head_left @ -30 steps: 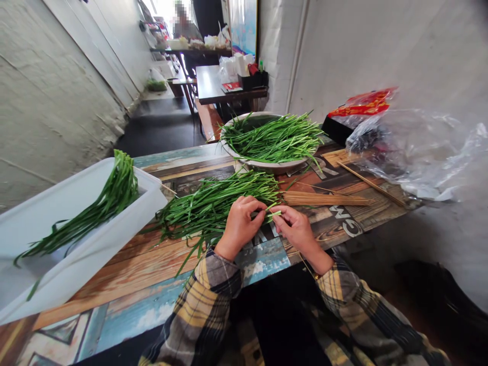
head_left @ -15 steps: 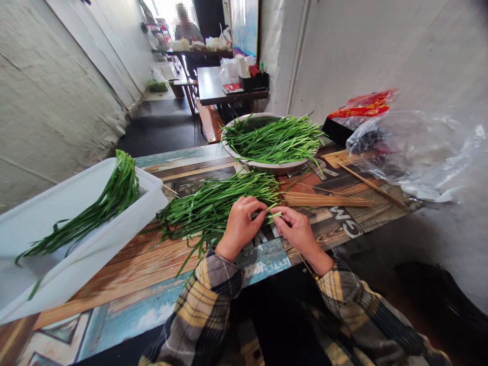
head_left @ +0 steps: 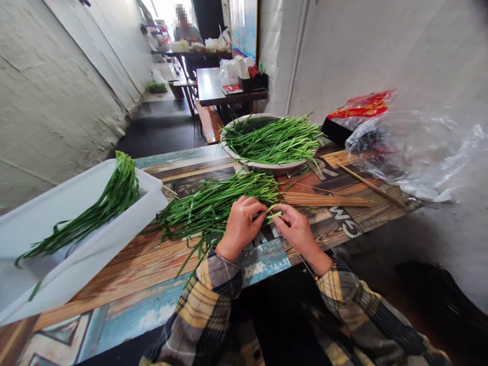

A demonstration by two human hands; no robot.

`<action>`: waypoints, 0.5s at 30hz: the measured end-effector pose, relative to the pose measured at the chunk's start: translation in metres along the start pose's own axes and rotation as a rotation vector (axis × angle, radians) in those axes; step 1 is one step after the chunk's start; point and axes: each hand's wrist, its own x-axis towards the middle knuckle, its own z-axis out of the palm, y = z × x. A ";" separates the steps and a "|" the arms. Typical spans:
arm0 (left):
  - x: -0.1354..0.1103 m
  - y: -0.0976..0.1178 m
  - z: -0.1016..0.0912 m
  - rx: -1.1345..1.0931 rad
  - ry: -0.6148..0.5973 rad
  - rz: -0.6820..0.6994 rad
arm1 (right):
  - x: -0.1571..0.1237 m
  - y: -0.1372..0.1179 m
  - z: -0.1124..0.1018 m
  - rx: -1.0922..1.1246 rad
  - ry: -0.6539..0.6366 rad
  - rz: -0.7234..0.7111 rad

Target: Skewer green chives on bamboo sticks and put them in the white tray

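My left hand (head_left: 244,219) is closed, thumb and forefinger pinching a few garlic chives (head_left: 272,207) close to their pale cut ends. My right hand (head_left: 295,227) meets it there, fingertips pinched at the same ends. A thin bamboo skewer (head_left: 304,262) shows below my right wrist and lines up with that grip; its middle is hidden by the hand. Under and beyond my left hand lies a loose pile of chives (head_left: 213,201) on the table. Just right of the pile rests a bundle of bamboo skewers (head_left: 326,199).
A round bowl (head_left: 263,165) heaped with chives stands behind the pile. At left, a white plastic tub (head_left: 95,244) holds a bunch of chives (head_left: 120,188). Clear plastic bags (head_left: 415,147) and a black box (head_left: 335,132) sit at right. A person (head_left: 186,30) is far back.
Both hands stay in nearly the same place. The chive ends between the fingertips have shifted slightly, and the right fingers have moved a touch closer over them.
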 end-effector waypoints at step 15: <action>0.001 -0.001 -0.003 -0.007 -0.062 0.018 | -0.001 -0.003 -0.001 -0.054 0.004 -0.040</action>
